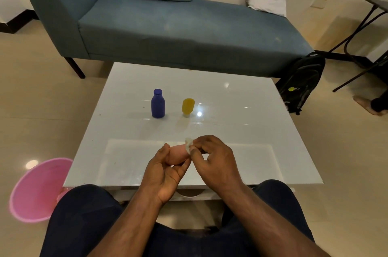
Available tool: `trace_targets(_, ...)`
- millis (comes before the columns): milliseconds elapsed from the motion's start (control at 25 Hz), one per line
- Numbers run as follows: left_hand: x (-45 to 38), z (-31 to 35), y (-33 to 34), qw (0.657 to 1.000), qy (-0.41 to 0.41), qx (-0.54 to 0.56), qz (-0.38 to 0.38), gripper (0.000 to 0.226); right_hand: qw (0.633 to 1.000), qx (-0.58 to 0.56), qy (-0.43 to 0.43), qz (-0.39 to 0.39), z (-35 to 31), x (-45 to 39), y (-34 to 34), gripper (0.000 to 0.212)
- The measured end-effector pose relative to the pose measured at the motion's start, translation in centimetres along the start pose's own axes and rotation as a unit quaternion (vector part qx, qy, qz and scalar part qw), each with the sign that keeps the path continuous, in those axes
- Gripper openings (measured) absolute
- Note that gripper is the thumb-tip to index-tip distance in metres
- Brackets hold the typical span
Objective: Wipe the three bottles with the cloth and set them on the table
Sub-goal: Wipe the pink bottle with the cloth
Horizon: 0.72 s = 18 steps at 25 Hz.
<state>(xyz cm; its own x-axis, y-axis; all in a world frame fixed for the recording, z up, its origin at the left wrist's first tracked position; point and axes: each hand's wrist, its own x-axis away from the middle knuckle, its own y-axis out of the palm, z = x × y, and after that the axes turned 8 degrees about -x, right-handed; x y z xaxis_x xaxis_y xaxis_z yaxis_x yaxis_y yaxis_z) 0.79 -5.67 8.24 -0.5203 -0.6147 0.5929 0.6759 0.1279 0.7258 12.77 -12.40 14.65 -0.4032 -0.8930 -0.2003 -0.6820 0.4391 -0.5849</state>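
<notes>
Bottles are the whole story, and the third one, a small peach-pink, smooth, rounded plastic bottle [178,154], is lying sideways in the left hand [165,172], whose fingers are curling round its body above the near edge of the glossy white glass-topped table [241,99]. The right hand [214,160] is pinching a small scrap of white cloth [188,145] against the bottle's end at about two o'clock from the left palm. Out toward twelve o'clock, the matte blue-purple capped bottle [157,104] is standing upright on the table, and just at its three o'clock the stubby yellow bottle [188,106] is resting cap-down on what looks like a pale cap. The risk, as I'm judging it: that slick, egg-like body could be squirting out of the light grip if the wiping thumb is pushing hard, and dropping toward the lap or the floor at seven o'clock, where a pink plastic basin [35,191] is sitting. The tiny cloth could also be slipping from the pinch.
</notes>
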Motion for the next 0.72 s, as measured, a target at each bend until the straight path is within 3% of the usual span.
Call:
trace_targets(240, 0.2, 0.4, 0.0, 1.0, -0.002, 0.013, 0.009, 0.049, 0.998, 0.03, -0.033, -0.047, -0.5, 1.4, 1.4, 0.01)
trace_targets(480, -0.1, 0.7, -0.1, 0.999, 0.001, 0.012, 0.033, 0.052, 0.995, -0.044, 0.079, -0.039, 0.4, 1.4, 2.1, 0.019)
trace_targets(720, -0.4, 0.0, -0.7, 0.997, -0.075, 0.004, 0.016, 0.048, 0.996, -0.028, 0.039, -0.075, -0.8, 3.1, 3.8, 0.02)
